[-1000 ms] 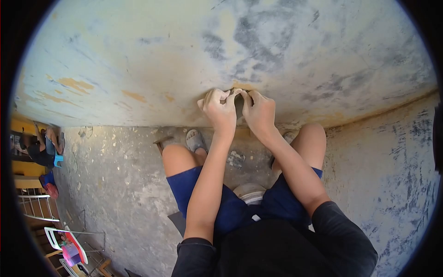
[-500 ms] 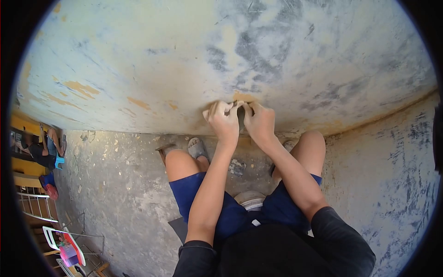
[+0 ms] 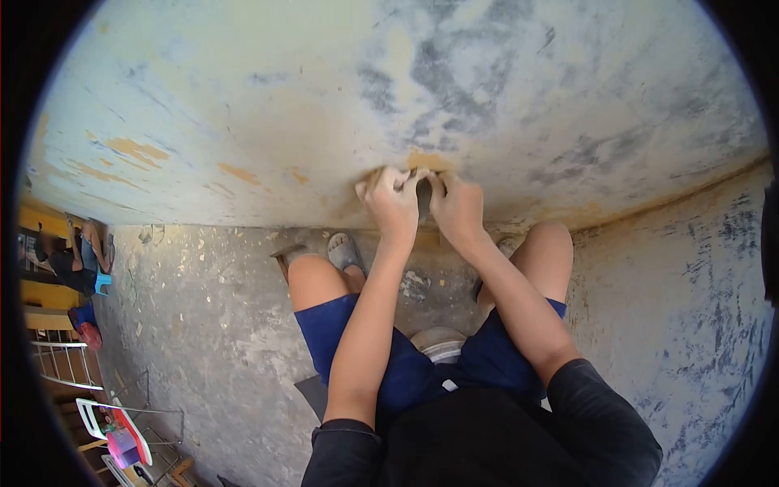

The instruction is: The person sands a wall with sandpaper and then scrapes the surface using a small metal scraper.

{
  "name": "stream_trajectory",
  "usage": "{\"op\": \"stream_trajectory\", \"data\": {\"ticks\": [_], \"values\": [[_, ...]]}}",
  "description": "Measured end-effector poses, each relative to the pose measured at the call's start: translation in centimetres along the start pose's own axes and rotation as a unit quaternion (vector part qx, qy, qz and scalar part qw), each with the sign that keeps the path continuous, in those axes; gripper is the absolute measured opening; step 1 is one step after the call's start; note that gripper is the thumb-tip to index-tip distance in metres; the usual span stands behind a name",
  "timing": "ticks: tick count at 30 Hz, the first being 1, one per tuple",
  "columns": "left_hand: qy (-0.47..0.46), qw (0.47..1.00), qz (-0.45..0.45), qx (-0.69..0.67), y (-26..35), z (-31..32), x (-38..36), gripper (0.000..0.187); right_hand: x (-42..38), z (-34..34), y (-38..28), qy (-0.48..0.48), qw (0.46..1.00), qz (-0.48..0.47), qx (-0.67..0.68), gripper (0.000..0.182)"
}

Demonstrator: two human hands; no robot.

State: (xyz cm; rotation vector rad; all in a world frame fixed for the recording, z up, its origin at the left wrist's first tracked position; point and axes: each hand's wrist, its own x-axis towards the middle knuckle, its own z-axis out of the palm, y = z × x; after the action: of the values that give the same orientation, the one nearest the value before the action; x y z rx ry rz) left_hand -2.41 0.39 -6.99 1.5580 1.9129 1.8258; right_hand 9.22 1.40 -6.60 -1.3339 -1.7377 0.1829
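My left hand and my right hand are side by side against the worn, pale wall, low down near the floor. Both are closed, with fingertips pinched together and almost meeting. A thin edge of something shows between them, mostly hidden by the fingers, so I cannot make out what it is. Just above the fingertips lies an ochre patch of exposed wall. Grey, scuffed areas spread higher up.
Between my knees stands a pale round container. A flat-ended tool lies by my sandalled foot. A second wall closes the right side. Far left are a seated person, a blue stool and chairs.
The view has tilted slightly, so wall and floor sit a little higher in it. My hands stay pinched together at nearly the same spot below the ochre patch.
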Motion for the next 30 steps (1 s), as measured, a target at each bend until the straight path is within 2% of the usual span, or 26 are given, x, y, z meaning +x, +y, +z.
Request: {"op": "stream_trajectory", "data": {"ticks": [1, 3, 6, 8, 10, 14, 16, 18, 19, 21, 22, 24, 26, 27, 29, 30], "values": [[-0.02, 0.999, -0.034, 0.021, -0.3, 0.0, -0.7, 0.039, -0.3, 0.2, 0.0, -0.018, 1.0, -0.003, -0.018, 0.023], [-0.006, 0.999, 0.01, 0.044, -0.2, 0.3, 0.2, 0.038, 0.0, -0.1, -0.1, -0.008, 1.0, -0.003, -0.001, 0.023], [0.035, 0.998, 0.059, 0.003, 1.3, -0.4, 1.4, 0.035, 1.8, -1.5, -2.1, 0.006, 1.0, -0.002, 0.013, 0.024], [0.008, 1.0, 0.019, 0.02, 0.4, -0.7, -0.3, 0.034, 0.4, -1.2, -1.6, 0.016, 1.0, -0.008, 0.013, 0.025], [-0.01, 0.999, -0.047, 0.005, -0.6, -0.1, -0.5, 0.035, -0.3, 0.5, 0.0, -0.02, 0.999, -0.017, -0.027, 0.024], [0.037, 0.999, 0.027, 0.004, 0.3, -0.3, 0.6, 0.039, 1.2, -1.0, -1.7, -0.03, 1.0, 0.0, -0.002, 0.024], [0.027, 0.999, 0.007, -0.014, 2.5, -0.9, 2.4, 0.039, 2.6, -2.9, -3.8, 0.042, 0.998, -0.025, 0.04, 0.024], [-0.011, 0.998, -0.048, -0.032, 1.2, -0.9, 1.2, 0.044, 0.3, -1.2, -1.8, -0.009, 1.0, 0.002, 0.007, 0.024], [-0.008, 0.999, -0.042, -0.034, -0.3, -0.2, 0.3, 0.044, -0.3, 0.0, -0.5, -0.044, 0.999, 0.019, -0.025, 0.024], [-0.03, 0.997, -0.052, 0.051, -1.3, 0.0, -1.5, 0.042, -1.2, 0.5, 0.1, -0.071, 0.996, 0.033, -0.039, 0.025], [0.004, 0.998, 0.012, 0.064, -1.2, 0.2, -1.1, 0.04, -0.8, 0.2, -0.1, -0.064, 0.997, 0.027, -0.023, 0.025], [0.026, 0.998, 0.044, 0.028, 0.5, 0.0, 1.0, 0.038, 0.8, -0.7, -1.0, -0.06, 0.998, 0.025, -0.01, 0.026], [0.026, 0.998, 0.06, -0.005, 1.9, -1.0, 2.0, 0.038, 2.2, -2.8, -3.4, 0.002, 1.0, 0.01, 0.026, 0.026], [0.019, 0.999, 0.049, 0.0, 0.7, -1.1, 0.3, 0.038, 0.6, -2.2, -2.7, -0.01, 0.999, 0.019, 0.024, 0.026], [-0.022, 0.998, -0.047, -0.032, -2.6, 0.5, -0.9, 0.04, -0.4, 0.5, -0.2, -0.041, 0.999, 0.028, -0.018, 0.025], [-0.029, 0.99, -0.12, -0.066, -2.1, 0.4, -1.0, 0.043, -0.3, 0.3, -0.4, -0.032, 0.999, -0.002, -0.02, 0.026]]}}
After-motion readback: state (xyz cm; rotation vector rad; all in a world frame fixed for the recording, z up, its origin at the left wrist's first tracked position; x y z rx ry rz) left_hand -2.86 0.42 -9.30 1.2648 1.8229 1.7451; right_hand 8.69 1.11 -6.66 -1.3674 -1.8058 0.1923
